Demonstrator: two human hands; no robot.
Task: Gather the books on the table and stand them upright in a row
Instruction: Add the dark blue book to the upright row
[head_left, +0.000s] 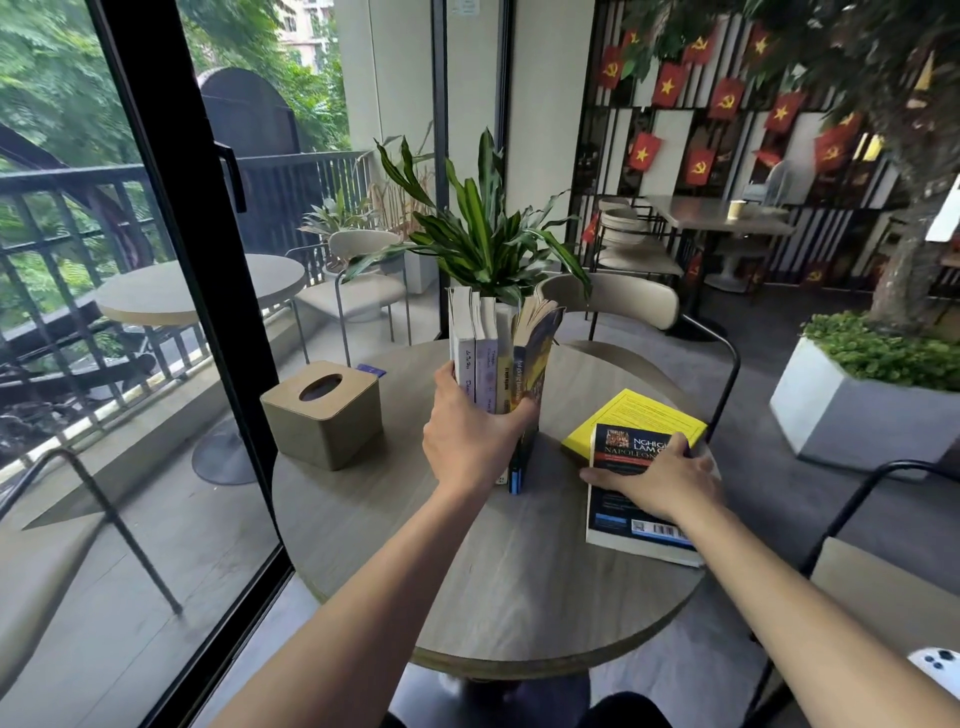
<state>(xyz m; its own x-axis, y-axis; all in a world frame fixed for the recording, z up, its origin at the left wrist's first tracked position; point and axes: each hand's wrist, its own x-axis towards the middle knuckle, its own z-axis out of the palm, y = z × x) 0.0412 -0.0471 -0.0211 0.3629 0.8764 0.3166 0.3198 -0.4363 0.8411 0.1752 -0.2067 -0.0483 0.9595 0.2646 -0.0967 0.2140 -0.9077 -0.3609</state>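
Head camera view: the left hand (470, 434) is wrapped around a row of four upright books (498, 364), thumb on the left side, fingers curled over the rightmost spine. The right hand (657, 480) lies flat, fingers spread, on a dark paperback (621, 483) right of the row; whether it grips is unclear. That paperback overlaps a yellow book (631, 415). Left of the row stands a tissue box (324, 413) on the round table (519, 597); a potted plant (483, 234) rises behind.

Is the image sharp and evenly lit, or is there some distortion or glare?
Head view: soft daylight, no strong glare; wide-angle lens bends the door frame and the round table's rim; upright books and dark book are fairly sharp, with slight softness towards the picture edges.
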